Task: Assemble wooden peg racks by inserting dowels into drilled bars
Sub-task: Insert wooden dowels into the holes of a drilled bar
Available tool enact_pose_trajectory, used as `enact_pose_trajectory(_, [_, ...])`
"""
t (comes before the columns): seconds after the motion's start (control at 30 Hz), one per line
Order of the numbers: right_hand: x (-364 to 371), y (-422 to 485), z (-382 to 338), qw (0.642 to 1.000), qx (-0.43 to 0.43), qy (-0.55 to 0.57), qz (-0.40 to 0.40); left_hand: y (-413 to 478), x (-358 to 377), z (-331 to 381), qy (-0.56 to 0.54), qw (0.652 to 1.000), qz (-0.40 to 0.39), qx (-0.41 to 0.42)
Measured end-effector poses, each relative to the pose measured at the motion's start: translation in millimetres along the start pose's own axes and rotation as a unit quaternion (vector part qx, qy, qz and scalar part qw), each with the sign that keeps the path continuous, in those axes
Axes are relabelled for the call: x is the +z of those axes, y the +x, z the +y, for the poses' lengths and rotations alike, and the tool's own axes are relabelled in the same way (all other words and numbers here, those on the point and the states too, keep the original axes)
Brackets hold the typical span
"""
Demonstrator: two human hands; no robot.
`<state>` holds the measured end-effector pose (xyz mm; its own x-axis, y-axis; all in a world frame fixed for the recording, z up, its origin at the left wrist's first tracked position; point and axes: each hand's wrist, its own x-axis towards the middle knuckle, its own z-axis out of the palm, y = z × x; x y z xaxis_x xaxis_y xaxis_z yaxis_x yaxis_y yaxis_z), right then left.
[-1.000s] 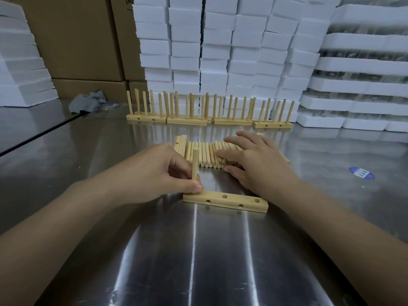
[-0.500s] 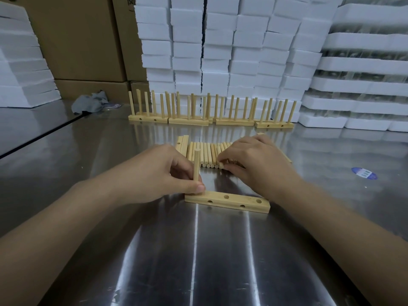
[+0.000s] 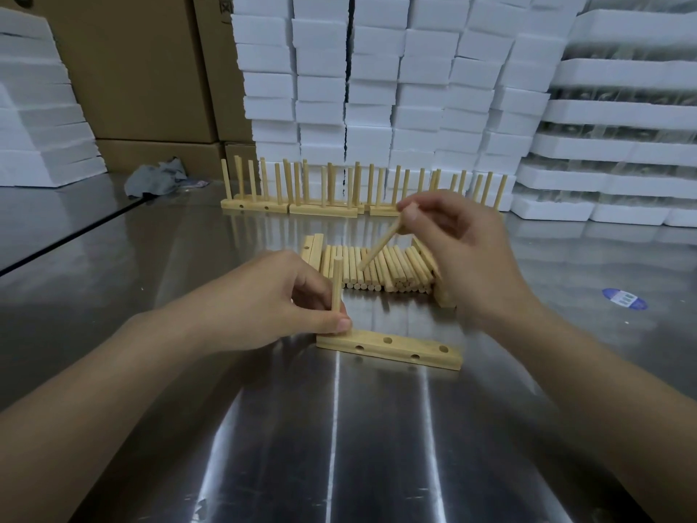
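4 open holes show on the drilled bar [image 3: 388, 351], which lies on the steel table [image 3: 339, 447]. At its left end the left hand [image 3: 271, 300] pinches 1 upright dowel [image 3: 336, 285] standing on the bar. Beyond, the right hand [image 3: 464, 254] pinches a tilted dowel [image 3: 381, 245] above the pile of loose dowels [image 3: 392, 273]. Finished racks [image 3: 324, 205] stand in a row farthest back.

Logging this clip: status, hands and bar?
Left hand pinches upright dowel at left end of bar. Right hand holds second dowel, tilted. Four holes open, unobstructed.
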<state>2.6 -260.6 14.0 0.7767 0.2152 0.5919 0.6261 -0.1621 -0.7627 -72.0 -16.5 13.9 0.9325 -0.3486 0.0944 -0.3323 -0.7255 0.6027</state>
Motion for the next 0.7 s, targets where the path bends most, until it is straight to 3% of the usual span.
enact_pose_trajectory(0.07, [-4,2,-7,0.994,0.064,0.085,0.009,1,1,-3,0.011,1.0,0.016,-0.003])
enact_pose_trajectory(0.2, [-4,-2,-12,0.983,0.102,0.153,-0.018,1,5,-8,0.03,0.996,0.086,-0.008])
enact_pose_trajectory(0.7, [1,-11,-16,0.985,0.042,0.147,-0.078,5,13,4,-0.201,0.967,0.151,0.051])
